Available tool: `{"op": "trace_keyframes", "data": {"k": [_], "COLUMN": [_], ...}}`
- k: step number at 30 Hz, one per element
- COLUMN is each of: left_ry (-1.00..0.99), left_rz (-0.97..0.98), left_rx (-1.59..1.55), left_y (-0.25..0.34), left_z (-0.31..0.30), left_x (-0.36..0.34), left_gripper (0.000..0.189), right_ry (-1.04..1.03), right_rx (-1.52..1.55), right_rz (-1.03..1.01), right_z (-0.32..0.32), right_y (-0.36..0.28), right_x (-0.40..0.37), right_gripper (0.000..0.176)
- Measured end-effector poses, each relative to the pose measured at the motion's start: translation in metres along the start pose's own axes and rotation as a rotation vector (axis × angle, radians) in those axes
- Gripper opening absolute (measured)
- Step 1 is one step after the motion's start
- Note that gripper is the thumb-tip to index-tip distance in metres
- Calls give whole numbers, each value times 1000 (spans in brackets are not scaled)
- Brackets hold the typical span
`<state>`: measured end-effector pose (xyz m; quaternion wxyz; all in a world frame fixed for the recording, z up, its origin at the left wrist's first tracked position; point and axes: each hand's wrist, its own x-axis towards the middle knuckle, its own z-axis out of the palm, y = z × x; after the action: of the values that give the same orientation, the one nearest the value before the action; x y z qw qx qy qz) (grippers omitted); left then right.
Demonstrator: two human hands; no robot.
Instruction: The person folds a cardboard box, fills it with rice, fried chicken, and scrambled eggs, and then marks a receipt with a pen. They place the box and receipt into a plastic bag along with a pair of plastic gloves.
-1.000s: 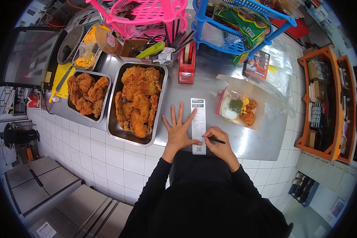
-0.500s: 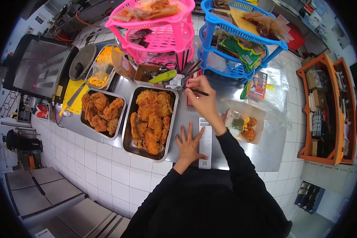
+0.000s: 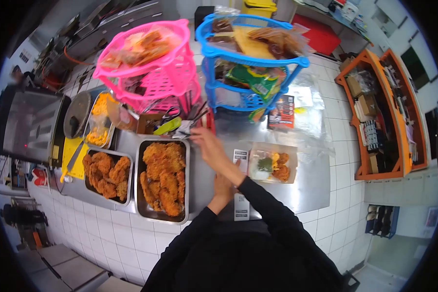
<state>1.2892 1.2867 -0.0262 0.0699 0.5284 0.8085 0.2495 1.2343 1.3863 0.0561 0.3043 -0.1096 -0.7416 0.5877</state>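
My right hand [image 3: 211,150] reaches to a small box [image 3: 148,124] of utensils, its fingers pinched together. Only a thin dark end of the black pen shows past the fingertips. Beneath my right forearm, my left hand [image 3: 222,189] lies flat on the table at the left edge of a long printed receipt [image 3: 242,207]. Most of its fingers are hidden by the forearm. In the box sit a bright green-handled tool [image 3: 167,126], scissors and several dark sticks. Right of the receipt stands an open paper box [image 3: 293,171] with fried chicken pieces [image 3: 281,173] and green garnish.
A metal tray [image 3: 187,194] of large fried cutlets and a smaller tray [image 3: 130,187] of fried chicken stand at left. Behind rise a pink tiered basket [image 3: 168,82] and a blue one [image 3: 253,59]. A knife [image 3: 74,156] lies on a yellow board [image 3: 78,169].
The view has turned, shifting the table contents left. My right hand has moved closer to the utensil box with the pen. My left hand is now largely covered by the right forearm.
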Motion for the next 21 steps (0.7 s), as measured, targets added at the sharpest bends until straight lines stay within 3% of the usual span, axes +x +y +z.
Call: {"op": "trace_keyframes", "data": {"k": [2, 4, 5, 8, 10, 12, 13, 14, 15, 16, 17, 18, 21], "left_ry": [-25, -74, -151, -63, 56, 162, 150, 151, 154, 161, 206, 216, 218], "left_rz": [72, 20, -44, -89, -66, -15, -55, -63, -124, -185, -156, -164, -212], "left_rx": [-156, -22, 40, 49, 115, 163, 164, 169, 172, 175, 148, 156, 144], "left_y": [-10, -7, -9, 21, 9, 2, 16, 19, 18, 17, 17, 19, 26], "left_z": [11, 16, 20, -12, 3, 10, -4, -2, 1, 3, 4, 7, 5], "left_x": [21, 46, 64, 81, 86, 82, 80, 76, 71, 69, 65, 59, 43], "left_gripper": [74, 64, 77, 92, 99, 91, 66, 66, 51, 35, 18, 18, 18], "right_ry": [-98, -133, -152, -154, 123, 298, 400, 395, 387, 381, 246, 107, 42], "right_rx": [-72, -207, -231, -188, -619, -413, -548, -574, -601, -595, -567, -536, -584], "right_rz": [-145, -255, -222, -301, -362, -112, -146, -28, 87, 79, 253, 423, 425], "right_z": [5, 14, 11, -22, -54, -127, -161, -191, -216, -231, -243, -249, -251], "right_y": [-5, 6, -9, -52, -48, -79, -78, -75, -73, -80, -93, -101, -83], "right_x": [13, 21, 18, -5, -38, -59, -67, -83, -97, -108, -121, -134, -167], "right_gripper": [43, 45, 45, 36, 31, 32, 29, 28, 27, 27, 27, 27, 31]}}
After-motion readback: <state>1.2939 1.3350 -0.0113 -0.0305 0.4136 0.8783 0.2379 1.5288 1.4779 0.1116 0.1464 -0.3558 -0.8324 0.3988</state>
